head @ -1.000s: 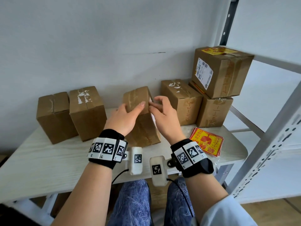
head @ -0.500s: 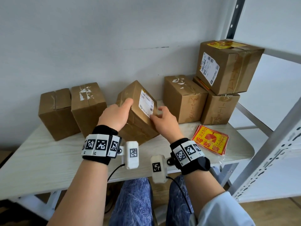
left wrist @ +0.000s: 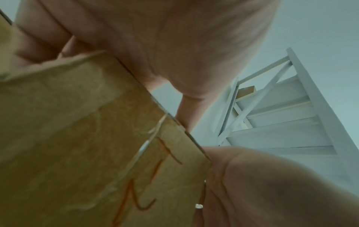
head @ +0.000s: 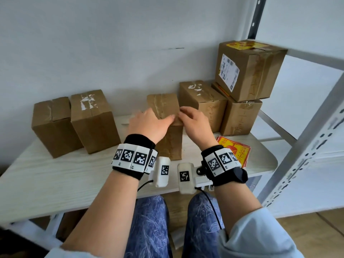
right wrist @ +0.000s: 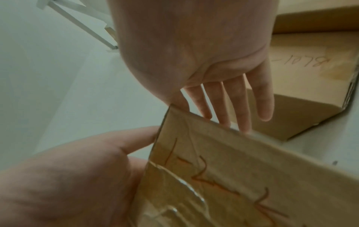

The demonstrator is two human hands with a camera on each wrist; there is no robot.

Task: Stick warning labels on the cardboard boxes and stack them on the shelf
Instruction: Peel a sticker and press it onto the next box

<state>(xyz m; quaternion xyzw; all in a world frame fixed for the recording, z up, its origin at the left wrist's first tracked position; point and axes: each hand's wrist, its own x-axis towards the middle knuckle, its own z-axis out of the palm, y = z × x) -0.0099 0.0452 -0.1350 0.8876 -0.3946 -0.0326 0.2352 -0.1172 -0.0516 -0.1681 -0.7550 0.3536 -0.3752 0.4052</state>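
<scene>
Fingers [left wrist: 38, 41] of our left hand [head: 149, 125] curl over the top left edge of the middle box [head: 163, 105], gripping it; fingers [right wrist: 242, 107] of our right hand [head: 195, 123] lie straight, touching its top right edge. The box stands upright on the table [head: 55, 174], other boxes [head: 93, 118] either side, warning labels [head: 234, 151] near its right.

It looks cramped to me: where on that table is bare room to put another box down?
Front left of the table, before the two left boxes. Crowded on the right: middle box, stacked boxes, warning labels.
</scene>
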